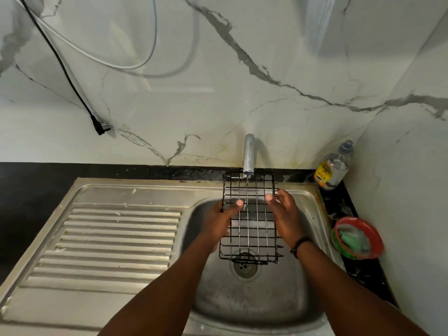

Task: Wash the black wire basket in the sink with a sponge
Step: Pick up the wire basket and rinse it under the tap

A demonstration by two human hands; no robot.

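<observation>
The black wire basket (pixel 252 229) is held up over the steel sink (pixel 247 301), tilted with its far end under the tap (pixel 249 154). A thin stream of water falls from the tap onto its wires. My left hand (pixel 221 221) grips the basket's left side, thumb over the top of the grid. My right hand (pixel 283 214) holds the right side, thumb on the wires and fingers round the edge. A green sponge (pixel 352 240) lies in a red and green bowl (pixel 373 236) on the counter to the right of the sink.
A ribbed steel draining board (pixel 116 241) lies left of the basin. The drain (pixel 245 266) sits below the basket. A clear bottle with a yellow label (pixel 333 167) stands in the back right corner. A black plug (pixel 100 126) and cables hang on the marble wall.
</observation>
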